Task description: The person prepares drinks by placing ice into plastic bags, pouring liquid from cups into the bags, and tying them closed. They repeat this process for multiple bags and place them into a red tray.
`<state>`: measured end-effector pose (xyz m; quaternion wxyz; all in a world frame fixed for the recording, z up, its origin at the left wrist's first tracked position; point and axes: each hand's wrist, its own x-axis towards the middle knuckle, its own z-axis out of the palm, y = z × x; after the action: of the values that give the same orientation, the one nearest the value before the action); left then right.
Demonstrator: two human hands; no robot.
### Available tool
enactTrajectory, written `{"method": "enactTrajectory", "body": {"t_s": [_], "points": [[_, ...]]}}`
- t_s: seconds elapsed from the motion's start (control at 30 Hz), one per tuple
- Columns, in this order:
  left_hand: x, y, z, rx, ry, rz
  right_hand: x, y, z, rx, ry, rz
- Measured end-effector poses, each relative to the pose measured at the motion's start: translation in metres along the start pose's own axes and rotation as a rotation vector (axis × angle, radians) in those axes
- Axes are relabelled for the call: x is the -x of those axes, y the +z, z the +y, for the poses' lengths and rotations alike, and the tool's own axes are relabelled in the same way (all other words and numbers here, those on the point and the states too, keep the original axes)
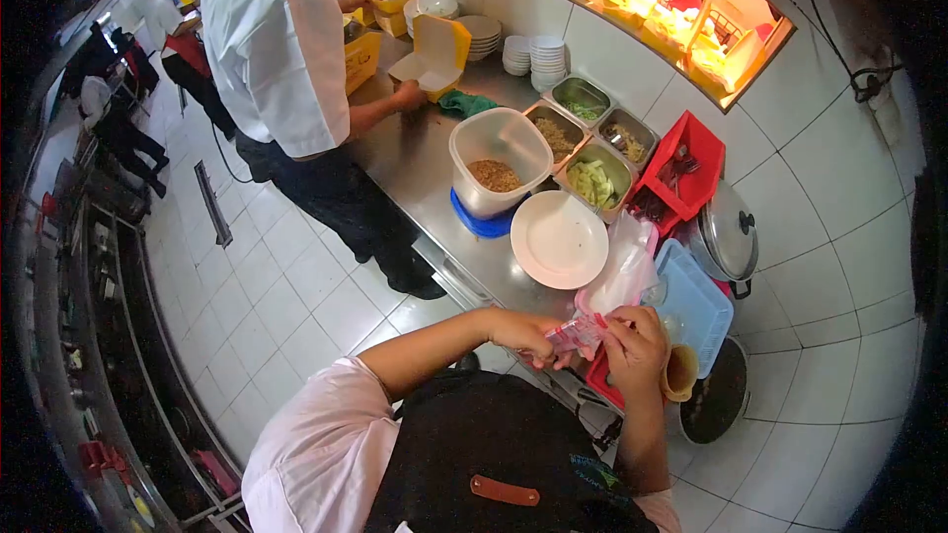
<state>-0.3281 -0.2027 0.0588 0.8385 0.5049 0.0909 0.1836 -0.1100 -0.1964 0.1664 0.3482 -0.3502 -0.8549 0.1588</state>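
Observation:
My left hand (528,338) grips one side of a small pink-and-white plastic packet (571,336). On the other side, my right hand (635,343) pinches the packet near its top edge. What the packet contains is not clear. Just beyond my hands lies a white plastic bag (620,266) in a pink holder. A white plate (559,240) sits on the steel counter (400,173), left of the bag. Close to my right hand are a light-blue plastic tray (696,311) and a tan cup-like container (679,373).
A clear tub (502,153) with brown crumbs stands near steel food pans (598,176). Red cutlery baskets (691,168) and a lidded pot (729,232) line the wall side. A co-worker (276,49) handles a yellow takeaway box (441,47) at the counter.

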Motion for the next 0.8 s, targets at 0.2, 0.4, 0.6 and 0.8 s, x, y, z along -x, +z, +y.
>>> {"method": "enactTrajectory", "body": {"t_s": [0.2, 0.4, 0.6, 0.8], "points": [[0.017, 0.009, 0.005, -0.013, 0.058, 0.063, -0.014, 0.014, -0.012, -0.103, -0.027, 0.107], [0.024, -0.003, -0.006, 0.182, 0.133, 0.165, -0.018, -0.008, -0.022, 0.003, -0.139, 0.110], [0.021, 0.004, 0.008, 0.084, 0.066, 0.137, -0.016, -0.022, -0.035, -0.211, 0.049, -0.113], [0.012, 0.007, 0.020, -0.281, 0.119, 0.010, -0.006, -0.030, -0.028, -0.306, 0.555, -0.357]]}}
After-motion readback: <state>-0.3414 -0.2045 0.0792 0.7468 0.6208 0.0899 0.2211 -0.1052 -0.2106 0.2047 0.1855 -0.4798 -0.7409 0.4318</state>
